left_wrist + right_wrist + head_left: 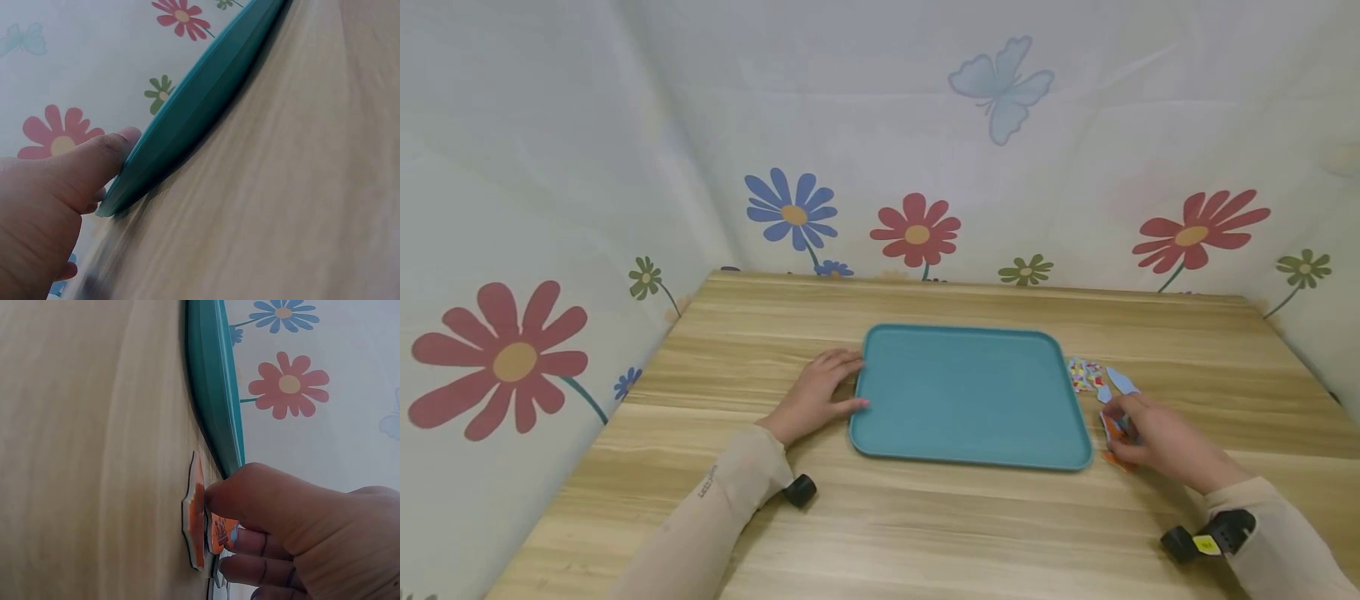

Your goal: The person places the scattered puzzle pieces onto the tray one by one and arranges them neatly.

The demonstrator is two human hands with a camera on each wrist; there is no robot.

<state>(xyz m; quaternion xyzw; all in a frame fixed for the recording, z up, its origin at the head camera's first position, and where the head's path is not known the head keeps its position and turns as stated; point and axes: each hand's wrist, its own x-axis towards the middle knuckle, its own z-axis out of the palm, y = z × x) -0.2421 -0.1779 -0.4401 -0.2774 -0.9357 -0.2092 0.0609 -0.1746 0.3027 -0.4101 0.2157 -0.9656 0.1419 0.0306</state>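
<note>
A teal tray (970, 396) lies flat on the wooden table. At its left edge rests my left hand (820, 392), the thumb (119, 147) on the rim and the fingers fairly straight along the side. Just beyond the tray's right edge, my right hand (1157, 433) pinches a flat orange cut-out piece (222, 531) between thumb and fingers. Another orange cut-out piece (195, 519) with a pale edge lies beside the thumb, on the table. The fingers partly hide the pinched piece in the head view.
Past the right hand lie a light-blue pointed piece (1122, 381), a small pale-blue piece (1104, 393) and multicoloured patterned pieces (1084, 375) near the tray's right rim. A flower-printed cloth (850, 100) hangs behind the table (925, 525) and along its left side.
</note>
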